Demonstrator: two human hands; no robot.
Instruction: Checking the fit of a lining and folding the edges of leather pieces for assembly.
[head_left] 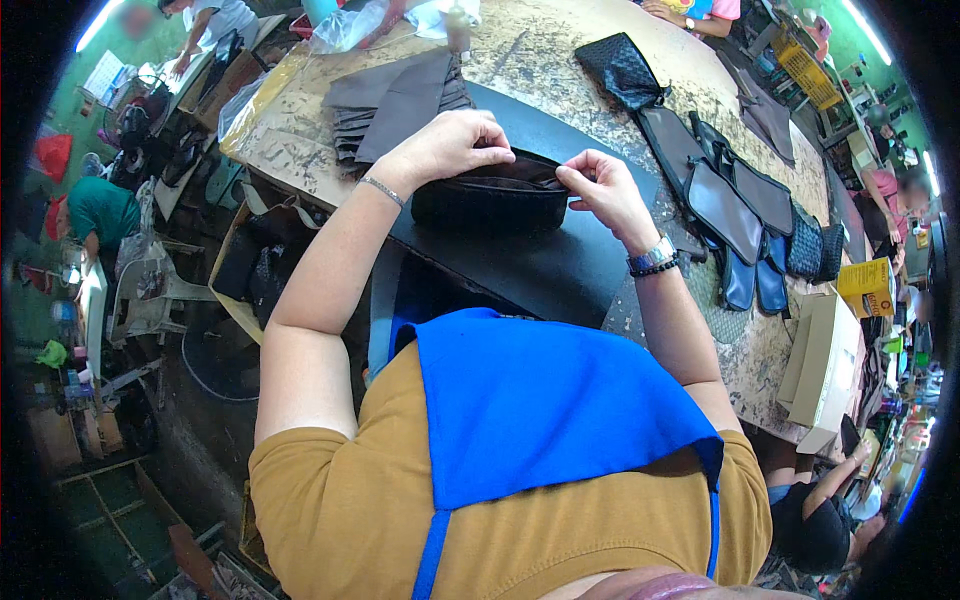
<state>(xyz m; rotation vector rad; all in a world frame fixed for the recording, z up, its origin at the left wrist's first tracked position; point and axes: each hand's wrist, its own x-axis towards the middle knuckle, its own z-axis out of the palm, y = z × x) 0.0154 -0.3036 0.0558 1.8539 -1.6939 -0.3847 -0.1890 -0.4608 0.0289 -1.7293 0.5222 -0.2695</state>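
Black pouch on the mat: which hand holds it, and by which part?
Both. The left hand grips the black pouch along its top edge; the right hand pinches the right end of its opening.

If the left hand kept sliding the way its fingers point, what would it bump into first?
Probably the right hand. The left hand rests on the black pouch's top edge, fingers pointing along it toward the right hand, which pinches the same edge. Depth is hard to judge.
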